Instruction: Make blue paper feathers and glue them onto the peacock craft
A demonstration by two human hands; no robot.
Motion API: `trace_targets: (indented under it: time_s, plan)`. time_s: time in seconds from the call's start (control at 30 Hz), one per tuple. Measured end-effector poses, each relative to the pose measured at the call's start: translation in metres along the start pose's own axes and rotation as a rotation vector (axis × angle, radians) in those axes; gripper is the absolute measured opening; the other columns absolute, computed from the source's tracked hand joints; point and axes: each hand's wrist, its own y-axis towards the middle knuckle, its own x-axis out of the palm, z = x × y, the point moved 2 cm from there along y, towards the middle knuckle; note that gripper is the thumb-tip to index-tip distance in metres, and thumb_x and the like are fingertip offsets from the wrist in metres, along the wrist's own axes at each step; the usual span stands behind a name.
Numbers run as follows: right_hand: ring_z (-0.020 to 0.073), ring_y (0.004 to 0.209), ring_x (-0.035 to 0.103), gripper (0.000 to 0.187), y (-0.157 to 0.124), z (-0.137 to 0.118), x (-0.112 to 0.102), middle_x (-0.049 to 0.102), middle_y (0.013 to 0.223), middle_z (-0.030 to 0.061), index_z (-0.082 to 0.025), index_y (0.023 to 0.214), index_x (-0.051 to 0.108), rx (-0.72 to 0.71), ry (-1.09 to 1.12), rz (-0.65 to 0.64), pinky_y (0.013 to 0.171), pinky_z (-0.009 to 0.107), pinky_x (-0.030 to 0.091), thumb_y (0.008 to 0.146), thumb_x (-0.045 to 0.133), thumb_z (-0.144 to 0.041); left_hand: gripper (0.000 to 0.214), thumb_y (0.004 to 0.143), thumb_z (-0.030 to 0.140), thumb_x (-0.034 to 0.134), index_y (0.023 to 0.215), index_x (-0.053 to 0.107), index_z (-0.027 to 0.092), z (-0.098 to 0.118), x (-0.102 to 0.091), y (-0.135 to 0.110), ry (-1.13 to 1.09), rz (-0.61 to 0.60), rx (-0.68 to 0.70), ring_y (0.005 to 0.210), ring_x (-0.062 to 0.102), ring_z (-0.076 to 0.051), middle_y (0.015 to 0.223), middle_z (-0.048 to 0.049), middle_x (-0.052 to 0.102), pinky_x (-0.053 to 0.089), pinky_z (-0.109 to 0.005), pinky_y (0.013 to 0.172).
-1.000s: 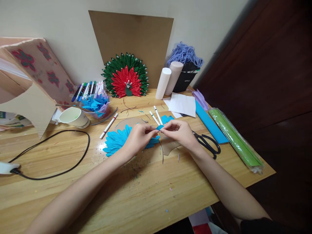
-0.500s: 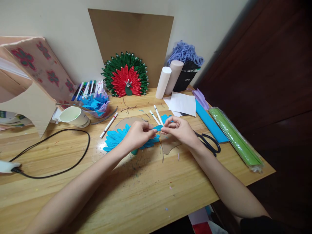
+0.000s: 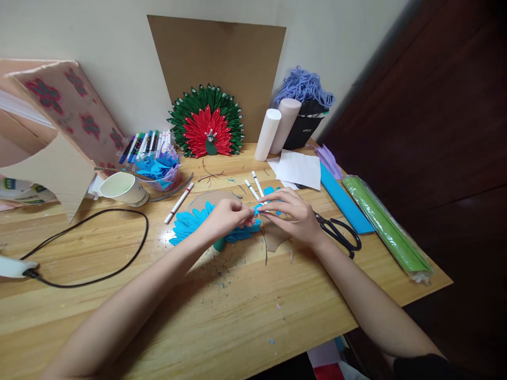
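Between my hands is a small blue crepe-paper petal (image 3: pixel 257 208). My left hand (image 3: pixel 232 214) pinches one end of it between thumb and fingertips. From the other side my right hand (image 3: pixel 295 214) has its thumb and fingers on the petal, the fingers now straighter. Under my left hand lies a fan of blue paper petals (image 3: pixel 190 224) with a dark green piece (image 3: pixel 219 244) at its lower middle, partly hidden. More blue petals (image 3: pixel 271 191) lie behind my right hand. A brown cardboard cutout (image 3: pixel 277 237) lies below my right hand.
Black-handled scissors (image 3: pixel 344 237) lie right of my right hand, before blue (image 3: pixel 344 198) and green paper rolls (image 3: pixel 384 227). Left are a marker (image 3: pixel 179 203), a paper cup (image 3: pixel 123 190) and a black cable (image 3: pixel 144 237). A red-green paper peacock (image 3: pixel 208 124) stands behind.
The fingers of my right hand have straightened and shifted over the petal. The petal has turned between my fingertips. My left hand stays nearly in place.
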Motion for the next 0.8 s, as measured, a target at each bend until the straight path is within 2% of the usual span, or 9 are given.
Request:
trace_targets:
  time_s: [0.1, 0.27, 0.43, 0.67, 0.8]
  plan:
    - [0.0184, 0.087, 0.056, 0.014, -0.001, 0.0, 0.002, 0.067, 0.091, 0.0041, -0.024, 0.088, 0.067, -0.025, -0.061, 0.03, 0.078, 0.037, 0.045, 0.079, 0.058, -0.018, 0.026, 0.076, 0.032, 0.054, 0.067, 0.065, 0.011, 0.0, 0.001, 0.0, -0.013, 0.003, 0.017, 0.06, 0.057, -0.012, 0.065, -0.006, 0.065, 0.045, -0.023, 0.06]
    - [0.0188, 0.084, 0.057, 0.007, -0.001, 0.002, 0.001, 0.065, 0.084, 0.0037, -0.023, 0.081, 0.066, 0.14, 0.02, 0.107, 0.077, 0.036, 0.045, 0.077, 0.06, -0.021, 0.031, 0.076, 0.039, 0.056, 0.09, 0.065, 0.012, 0.002, 0.003, -0.004, 0.002, 0.055, 0.229, 0.082, 0.06, -0.015, 0.089, -0.0077, 0.067, 0.045, -0.025, 0.073]
    - [0.018, 0.079, 0.058, 0.005, 0.001, -0.001, 0.004, 0.064, 0.08, 0.0029, -0.022, 0.077, 0.064, 0.203, 0.106, 0.084, 0.075, 0.035, 0.045, 0.077, 0.059, -0.023, 0.034, 0.076, 0.042, 0.054, 0.077, 0.066, 0.01, -0.003, 0.004, -0.005, 0.185, 0.089, 0.223, 0.065, 0.056, -0.014, 0.071, -0.0058, 0.065, 0.041, -0.024, 0.057]
    - [0.0168, 0.077, 0.058, 0.006, 0.0, -0.005, 0.01, 0.065, 0.078, 0.002, -0.021, 0.079, 0.063, 0.202, 0.098, 0.116, 0.076, 0.034, 0.043, 0.077, 0.058, -0.019, 0.037, 0.077, 0.043, 0.051, 0.067, 0.066, 0.011, -0.006, 0.004, -0.004, 0.255, 0.124, 0.246, 0.055, 0.047, -0.011, 0.057, -0.0011, 0.058, 0.032, -0.021, 0.048]
    - [0.0166, 0.074, 0.056, 0.005, -0.002, -0.005, 0.011, 0.064, 0.075, 0.0014, -0.022, 0.077, 0.062, 0.148, 0.033, 0.147, 0.073, 0.034, 0.043, 0.076, 0.059, -0.018, 0.033, 0.078, 0.039, 0.051, 0.072, 0.069, 0.012, -0.006, 0.006, -0.003, 0.185, 0.075, 0.209, 0.057, 0.05, -0.011, 0.065, -0.0032, 0.064, 0.035, -0.021, 0.051]
